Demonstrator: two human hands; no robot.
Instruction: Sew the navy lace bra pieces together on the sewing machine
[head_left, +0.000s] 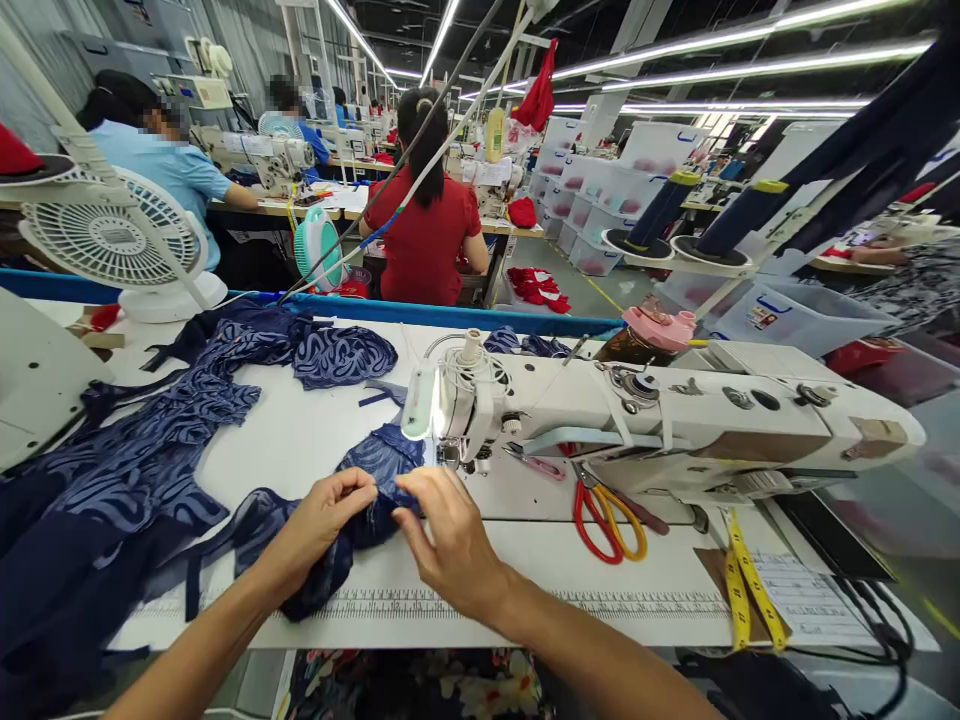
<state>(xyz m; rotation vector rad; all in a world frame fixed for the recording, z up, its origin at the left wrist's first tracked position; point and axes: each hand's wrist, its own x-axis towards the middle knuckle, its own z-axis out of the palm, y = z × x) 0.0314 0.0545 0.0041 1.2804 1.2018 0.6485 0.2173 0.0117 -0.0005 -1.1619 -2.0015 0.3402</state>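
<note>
A navy garment piece [386,470] with a wavy pattern, cup-shaped, lies at the needle end of a white sewing machine [472,400]. My left hand [330,515] is closed, thumb and fingertips pinching the near left edge of this piece. On its right edge, just in front of the presser foot [448,452], my right hand [454,545] grips the cloth with bent fingers and thumb; the exact contact is partly hidden. More navy fabric [319,580] with straps hangs together below my left hand.
A heap of navy patterned fabric [150,440] covers the table's left side. Scissors with red and yellow handles [607,515], pink-handled snips [540,463] and a yellow tape measure [739,585] lie right. A white fan [112,240] stands back left. Co-workers sit beyond the table.
</note>
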